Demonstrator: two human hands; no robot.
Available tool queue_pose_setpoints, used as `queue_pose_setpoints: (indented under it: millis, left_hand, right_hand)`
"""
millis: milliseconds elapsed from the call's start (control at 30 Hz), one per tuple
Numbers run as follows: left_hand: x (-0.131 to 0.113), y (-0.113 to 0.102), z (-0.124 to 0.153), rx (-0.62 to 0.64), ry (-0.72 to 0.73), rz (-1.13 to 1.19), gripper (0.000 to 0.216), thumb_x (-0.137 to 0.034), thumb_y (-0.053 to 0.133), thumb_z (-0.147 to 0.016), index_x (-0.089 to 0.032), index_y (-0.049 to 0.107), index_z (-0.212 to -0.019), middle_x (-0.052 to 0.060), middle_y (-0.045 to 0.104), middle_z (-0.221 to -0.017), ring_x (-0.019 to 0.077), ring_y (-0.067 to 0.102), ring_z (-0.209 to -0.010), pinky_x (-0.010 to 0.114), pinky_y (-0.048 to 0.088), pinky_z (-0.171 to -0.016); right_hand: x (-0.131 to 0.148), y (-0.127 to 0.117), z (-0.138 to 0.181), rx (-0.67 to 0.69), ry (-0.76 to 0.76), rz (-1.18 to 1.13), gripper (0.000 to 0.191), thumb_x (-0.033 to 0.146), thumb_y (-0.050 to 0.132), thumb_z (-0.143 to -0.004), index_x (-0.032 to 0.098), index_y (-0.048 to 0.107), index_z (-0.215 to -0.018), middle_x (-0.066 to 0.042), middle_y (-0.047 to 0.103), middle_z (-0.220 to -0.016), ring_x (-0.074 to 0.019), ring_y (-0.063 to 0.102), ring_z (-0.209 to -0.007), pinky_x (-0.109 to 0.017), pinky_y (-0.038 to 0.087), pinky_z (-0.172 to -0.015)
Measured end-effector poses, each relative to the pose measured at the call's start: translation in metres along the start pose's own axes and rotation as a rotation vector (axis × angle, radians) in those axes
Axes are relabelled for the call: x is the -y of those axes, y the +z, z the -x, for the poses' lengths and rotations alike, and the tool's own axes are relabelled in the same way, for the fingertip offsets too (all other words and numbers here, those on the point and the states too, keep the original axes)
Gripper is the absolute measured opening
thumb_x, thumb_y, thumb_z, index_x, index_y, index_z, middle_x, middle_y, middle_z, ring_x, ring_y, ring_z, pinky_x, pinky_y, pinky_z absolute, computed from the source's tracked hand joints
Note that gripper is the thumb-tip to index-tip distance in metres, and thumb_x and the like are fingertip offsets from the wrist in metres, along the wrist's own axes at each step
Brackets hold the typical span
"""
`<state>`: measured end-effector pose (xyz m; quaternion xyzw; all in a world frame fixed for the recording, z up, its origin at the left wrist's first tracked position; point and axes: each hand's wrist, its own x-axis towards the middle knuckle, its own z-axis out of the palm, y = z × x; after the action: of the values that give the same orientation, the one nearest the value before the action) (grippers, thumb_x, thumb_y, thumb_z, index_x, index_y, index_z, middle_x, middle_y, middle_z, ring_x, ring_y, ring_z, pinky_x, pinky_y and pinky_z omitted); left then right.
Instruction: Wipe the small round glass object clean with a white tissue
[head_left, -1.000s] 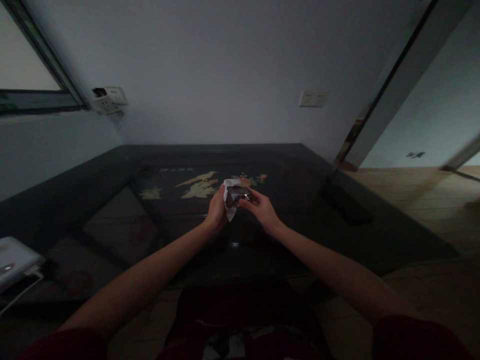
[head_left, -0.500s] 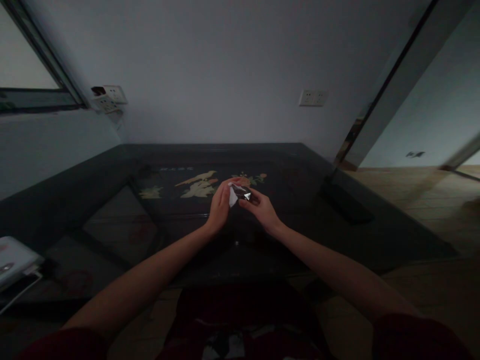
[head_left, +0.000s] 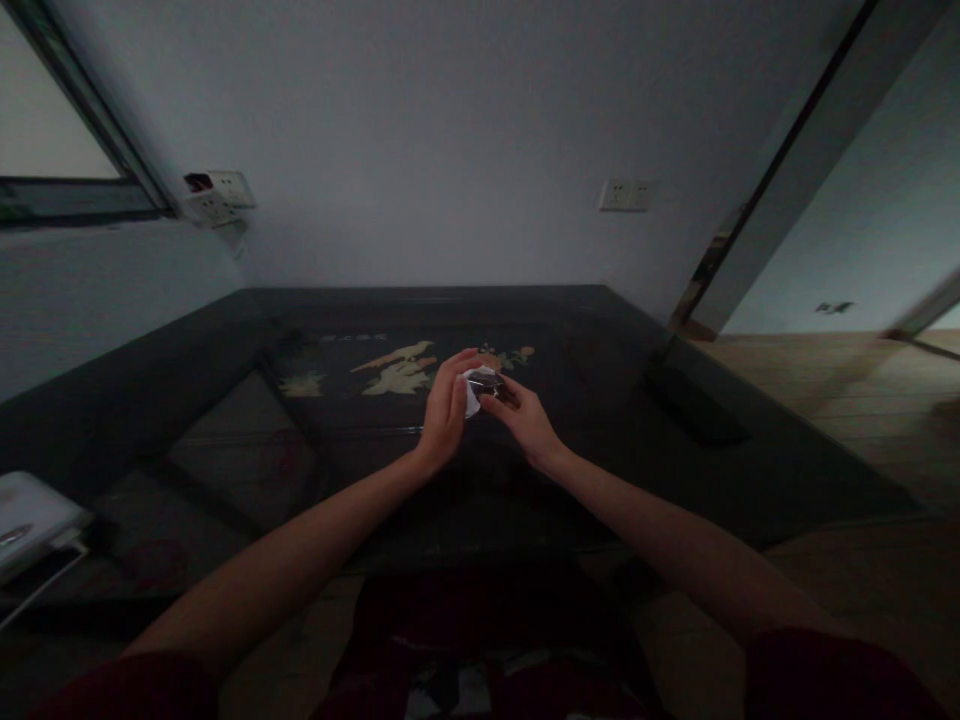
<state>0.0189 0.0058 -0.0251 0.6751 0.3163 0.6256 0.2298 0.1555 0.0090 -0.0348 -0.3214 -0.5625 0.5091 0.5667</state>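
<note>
My left hand (head_left: pixel 445 410) is closed round a white tissue (head_left: pixel 472 404), which it presses against the left side of a small dark glossy object (head_left: pixel 486 384). From the right, my right hand (head_left: pixel 529 422) grips that object between thumb and fingers. The object has a shiny, reflective surface, but its kind is too small and dark to tell. Both hands are close together over the middle of the dark glass-like table (head_left: pixel 480 510). Part of the tissue is hidden behind my left fingers.
Bird and flower pictures (head_left: pixel 397 370) decorate the tabletop beyond my hands. A flat black item (head_left: pixel 694 405) lies at the right. A white device (head_left: pixel 34 520) with a cable sits at the left edge. Wall sockets (head_left: pixel 627 195) are on the wall behind.
The dark object has tilted a little in my fingers, and its bright glint has faded. My left hand and the tissue have shifted slightly around it. My right hand has barely moved.
</note>
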Motion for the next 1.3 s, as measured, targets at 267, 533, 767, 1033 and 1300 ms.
queue_pose_setpoints:
  millis: [267, 533, 767, 1033, 1300]
  left_hand:
    - [0.003, -0.002, -0.007, 0.017, -0.121, 0.143, 0.04, -0.049, 0.041, -0.093, -0.02, 0.067, -0.101, 0.008, 0.065, -0.117, 0.022, 0.057, -0.114, 0.037, 0.038, -0.104]
    - [0.014, 0.007, -0.011, -0.166, -0.775, 0.745, 0.028, -0.04, 0.054, -0.086, -0.015, 0.065, -0.091, 0.005, 0.071, -0.084, 0.0179, 0.067, -0.079, 0.03, 0.052, -0.078]
    - [0.006, 0.005, 0.002, -0.12, -0.291, 0.281, 0.039, -0.05, 0.041, -0.094, -0.022, 0.061, -0.112, 0.007, 0.064, -0.12, 0.0205, 0.059, -0.111, 0.037, 0.042, -0.1]
    - [-0.002, 0.0, 0.0, 0.031, 0.036, -0.023, 0.036, -0.044, 0.039, -0.095, -0.022, 0.063, -0.112, 0.008, 0.06, -0.127, 0.0212, 0.05, -0.123, 0.04, 0.032, -0.109]
    - [0.019, 0.007, -0.009, -0.248, -0.696, 0.599, 0.025, -0.041, 0.059, -0.082, -0.018, 0.064, -0.088, 0.002, 0.069, -0.079, 0.017, 0.065, -0.075, 0.028, 0.05, -0.073]
  right_hand:
    - [0.003, 0.001, 0.002, 0.012, 0.008, -0.008, 0.047, 0.04, 0.079, -0.065, 0.021, 0.067, -0.106, -0.004, 0.072, -0.105, -0.022, 0.065, -0.098, -0.037, 0.05, -0.093]
    - [0.003, 0.0, 0.002, 0.038, 0.017, -0.026, 0.05, 0.044, 0.08, -0.064, 0.021, 0.066, -0.107, -0.005, 0.071, -0.108, -0.0226, 0.065, -0.101, -0.039, 0.048, -0.096]
    - [0.003, 0.001, 0.0, 0.015, -0.005, 0.0, 0.049, 0.047, 0.077, -0.067, 0.021, 0.066, -0.107, -0.005, 0.071, -0.106, -0.0226, 0.065, -0.101, -0.037, 0.049, -0.093]
    - [0.0, 0.001, 0.0, -0.022, -0.003, 0.021, 0.047, 0.041, 0.078, -0.066, 0.021, 0.066, -0.106, -0.005, 0.071, -0.107, -0.0225, 0.065, -0.101, -0.037, 0.049, -0.094]
    - [0.0, 0.0, 0.002, 0.036, 0.016, 0.023, 0.056, 0.04, 0.081, -0.062, 0.021, 0.064, -0.112, -0.008, 0.069, -0.114, -0.0241, 0.064, -0.107, -0.043, 0.047, -0.099]
